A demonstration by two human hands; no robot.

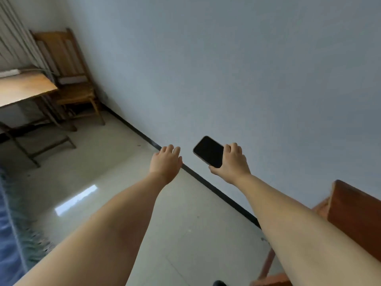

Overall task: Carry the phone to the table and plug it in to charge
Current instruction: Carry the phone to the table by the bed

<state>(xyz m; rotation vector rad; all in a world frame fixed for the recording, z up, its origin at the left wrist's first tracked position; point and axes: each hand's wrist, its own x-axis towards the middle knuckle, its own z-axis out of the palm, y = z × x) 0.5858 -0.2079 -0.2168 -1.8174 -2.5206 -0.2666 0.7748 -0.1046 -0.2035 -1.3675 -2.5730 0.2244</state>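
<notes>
Carry step, judged early. Flat black glass-faced phone (208, 152) at 3 o'clock of centre, pinched along its edge by right hand (231, 162), fingers curled over top, thumb under. Left hand (166, 162) empty, fingers loosely together. Best kept level, grip firm, heading 10 o'clock toward light wooden table (24, 89); wooden slat-back chair (68, 65) beside it. Glossy pale tiled floor (185, 223), plain grey wall (247, 69). Charger not discernible.

Viewpoint: one head-worn wide-angle camera, tilted, looking forward and down.
Nearness: both forearms close, hands (166, 159) farther out.
Faces: wall (247, 69) at 12 to 2 o'clock; surface (24, 89) at 10 o'clock, seemingly well off.
</notes>
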